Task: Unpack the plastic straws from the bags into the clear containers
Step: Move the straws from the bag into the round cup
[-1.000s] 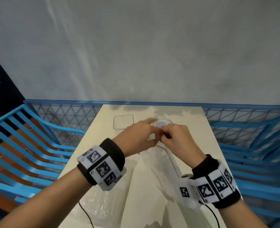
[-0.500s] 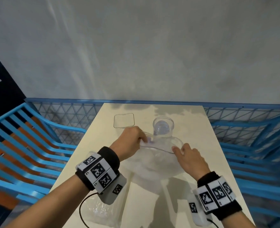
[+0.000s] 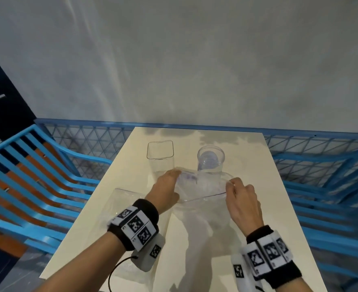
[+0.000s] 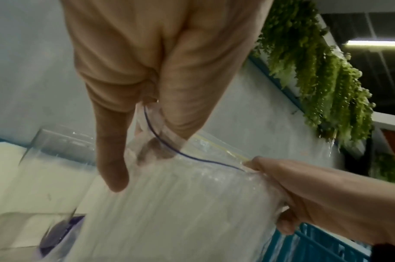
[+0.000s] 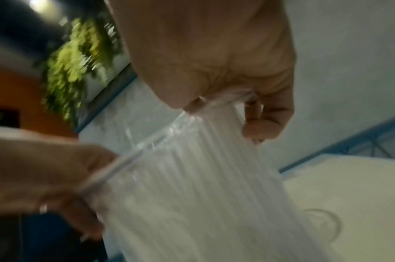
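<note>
A clear zip bag of pale straws [image 3: 203, 199] hangs upright over the table, its mouth pulled open. My left hand [image 3: 167, 186] pinches the left lip of the bag [image 4: 160, 134]; my right hand [image 3: 240, 197] pinches the right lip [image 5: 216, 101]. The straws [image 5: 203, 186] show as white ribs inside the film. Behind the bag stand two clear containers: a square one [image 3: 160, 157] to the left and a round one [image 3: 210, 160] to the right, both with nothing inside that I can see.
A second clear bag [image 3: 121, 209] lies flat on the cream table [image 3: 258, 169] under my left forearm. Blue railings [image 3: 37, 178] flank the table on both sides, and a grey wall rises behind. A cable hangs from my left wrist.
My hands, together at the bag's top a second ago, have drawn apart and come lower and nearer me. The bag's mouth now gapes open between them.
</note>
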The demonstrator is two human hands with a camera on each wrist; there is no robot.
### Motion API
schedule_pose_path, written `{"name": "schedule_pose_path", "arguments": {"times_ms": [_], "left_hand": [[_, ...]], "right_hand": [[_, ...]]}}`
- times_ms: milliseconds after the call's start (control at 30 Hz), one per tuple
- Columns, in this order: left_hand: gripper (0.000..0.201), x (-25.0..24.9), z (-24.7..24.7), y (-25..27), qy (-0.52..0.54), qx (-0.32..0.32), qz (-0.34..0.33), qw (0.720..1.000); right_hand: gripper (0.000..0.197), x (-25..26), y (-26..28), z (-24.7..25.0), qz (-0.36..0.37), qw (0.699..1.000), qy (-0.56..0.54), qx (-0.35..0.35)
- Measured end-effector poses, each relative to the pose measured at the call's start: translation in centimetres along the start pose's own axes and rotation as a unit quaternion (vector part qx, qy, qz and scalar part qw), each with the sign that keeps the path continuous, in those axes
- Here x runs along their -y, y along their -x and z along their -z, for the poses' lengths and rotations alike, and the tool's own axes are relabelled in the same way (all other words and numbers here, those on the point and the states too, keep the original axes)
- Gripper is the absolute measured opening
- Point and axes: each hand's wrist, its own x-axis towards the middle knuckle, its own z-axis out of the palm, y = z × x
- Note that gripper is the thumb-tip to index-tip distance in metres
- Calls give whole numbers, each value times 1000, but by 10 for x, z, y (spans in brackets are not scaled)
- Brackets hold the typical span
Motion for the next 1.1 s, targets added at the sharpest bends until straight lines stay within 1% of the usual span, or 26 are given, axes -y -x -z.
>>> {"name": "schedule_pose_path", "arguments": {"times_ms": [33, 67, 100, 167, 200, 267, 333, 367, 400, 433, 467, 500, 567, 633, 667, 700, 767, 800, 833, 867, 900, 933, 967, 1000, 1067, 1100], "left_hand": [[63, 0, 0, 1, 55, -13, 10, 998], [59, 1, 1, 2, 133, -34, 17, 990], [53, 2, 2, 3, 222, -58, 25, 973], [42, 4, 3, 4, 382, -75, 58, 919], [40, 4, 1, 4, 437, -71, 81, 893], [37, 4, -10, 7, 522, -45, 130, 842], [38, 2, -20, 7, 594, -24, 175, 785], [39, 2, -21, 7, 621, -20, 187, 761], [38, 2, -21, 5, 635, -13, 191, 748], [38, 2, -21, 5, 632, -2, 186, 752], [40, 4, -20, 5, 615, 14, 174, 769], [44, 5, -21, 5, 589, 32, 159, 792], [49, 8, -25, 5, 505, 51, 134, 851], [57, 13, -36, 3, 368, 14, 94, 925], [60, 14, -42, 2, 299, -10, 72, 951], [63, 14, -47, 1, 252, -26, 53, 966], [70, 12, -51, 1, 224, -32, 55, 973], [71, 11, -51, 1, 237, -26, 66, 969], [71, 10, -50, 0, 280, -20, 80, 956], [68, 8, -46, 1, 353, -17, 92, 931], [63, 5, -40, 1, 437, -8, 98, 894], [60, 0, -35, 0, 516, 9, 106, 850], [61, -5, -30, -2, 566, 26, 118, 816], [63, -8, -29, -4, 594, 37, 135, 792], [59, -12, -29, -9, 627, 60, 164, 760], [54, -14, -28, -11, 634, 78, 174, 750]], "right_hand": [[24, 2, 0, 5, 17, 1000, -23, 3], [22, 2, -1, 11, 41, 998, -50, -4], [21, 3, -1, 17, 61, 995, -76, -17], [22, 1, 0, 21, 60, 990, -124, -23], [23, 0, 0, 19, 46, 989, -141, -14], [24, -3, 0, 9, 10, 986, -166, 13], [23, -3, -2, 5, -6, 982, -186, 31], [23, -2, -3, 5, -3, 978, -204, 35], [23, -2, -4, 7, -6, 971, -233, 42], [23, -2, -6, 9, -9, 965, -258, 47], [24, -3, -8, 10, -11, 962, -268, 47], [24, -5, -10, 9, -17, 963, -266, 42], [24, -10, -12, 1, -42, 965, -256, 31], [30, -14, -11, -8, -55, 972, -230, 12], [32, -15, -10, -13, -59, 973, -225, 2], [33, -15, -9, -16, -60, 972, -227, -7], [35, -11, -7, -19, -54, 968, -242, -26], [36, -9, -7, -18, -46, 966, -252, -38], [35, -7, -8, -16, -36, 963, -263, -52], [34, -7, -9, -14, -21, 960, -271, -67], [34, -8, -12, -12, -11, 958, -276, -83], [33, -12, -15, -9, -7, 957, -275, -89], [32, -16, -17, -6, -10, 959, -269, -84], [31, -21, -20, -5, -20, 963, -260, -68], [27, -30, -23, -5, -43, 971, -236, -14], [27, -33, -24, -6, -49, 972, -228, 18]]}}
